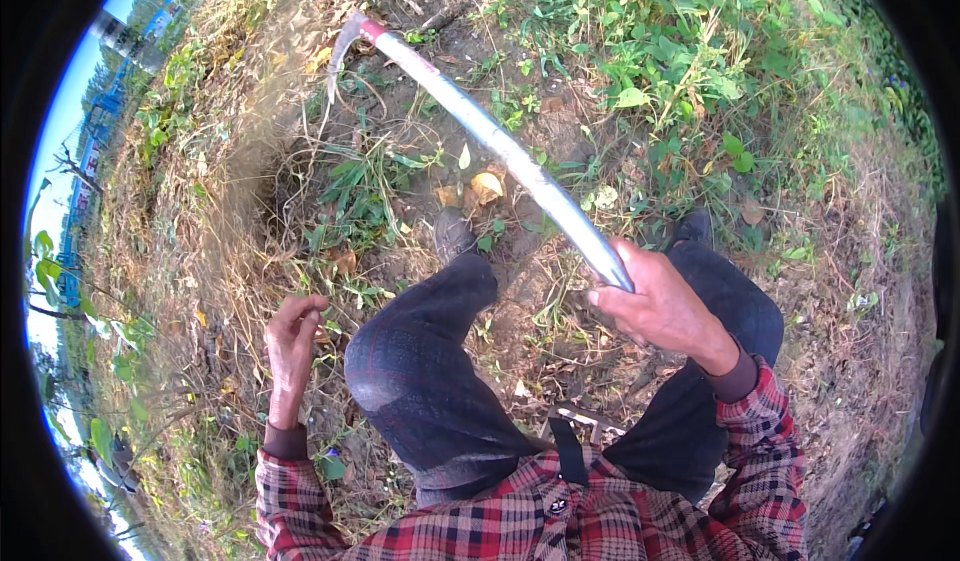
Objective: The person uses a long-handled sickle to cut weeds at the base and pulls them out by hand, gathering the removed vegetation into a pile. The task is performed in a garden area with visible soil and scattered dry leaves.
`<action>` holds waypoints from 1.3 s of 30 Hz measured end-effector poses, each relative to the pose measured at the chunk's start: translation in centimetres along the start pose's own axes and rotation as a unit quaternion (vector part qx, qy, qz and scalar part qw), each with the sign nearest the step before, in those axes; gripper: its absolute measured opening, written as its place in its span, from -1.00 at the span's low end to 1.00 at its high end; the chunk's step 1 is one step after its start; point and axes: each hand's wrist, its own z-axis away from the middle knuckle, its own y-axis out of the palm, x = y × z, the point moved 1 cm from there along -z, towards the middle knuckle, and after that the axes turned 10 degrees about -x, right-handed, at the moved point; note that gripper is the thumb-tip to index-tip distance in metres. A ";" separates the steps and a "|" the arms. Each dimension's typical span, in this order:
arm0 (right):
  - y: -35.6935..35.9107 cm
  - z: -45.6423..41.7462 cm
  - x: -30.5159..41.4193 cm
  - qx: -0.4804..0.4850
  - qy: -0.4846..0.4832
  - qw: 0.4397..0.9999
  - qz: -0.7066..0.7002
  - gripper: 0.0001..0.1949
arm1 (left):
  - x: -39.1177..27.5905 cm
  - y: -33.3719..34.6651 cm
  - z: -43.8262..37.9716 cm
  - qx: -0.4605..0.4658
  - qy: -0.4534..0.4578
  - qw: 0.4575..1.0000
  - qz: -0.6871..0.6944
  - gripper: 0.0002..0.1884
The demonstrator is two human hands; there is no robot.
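My right hand (664, 302) grips the lower end of a sickle's silver tubular metal handle (499, 141). The handle slants up and left across the view, in front of my knees. At its far end, past a red band, the curved sickle blade (343, 51) points down over dry stems. Lower left, beside my left knee, is my left hand (291, 336), its fingers loosely curled in, with nothing visible in them. Below the blade lies a tuft of green grass (364, 186) among dry stalks (262, 193).
Leafy green weeds (675, 58) grow at the upper right. My shoes, the left one (454, 235) nearest the grass, rest on soil with fallen leaves. A low seat's frame (592, 418) shows between my thighs. Thin leafy branches (112, 336) stand at the left rim.
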 end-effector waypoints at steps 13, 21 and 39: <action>-12.1 0.8 -9.5 -0.139 0.212 0.967 0.029 -0.87 | -3.5 29.2 -7.8 0.502 0.417 0.708 -0.270 -0.51; -14.4 0.4 -11.1 -0.118 0.235 0.964 0.038 -0.75 | 9.0 45.6 -6.3 0.505 0.455 0.597 -0.426 -0.11; -16.9 3.1 -12.3 -0.175 0.224 0.950 -0.132 -0.77 | 8.4 44.9 -2.1 0.548 0.322 0.626 -0.452 -0.88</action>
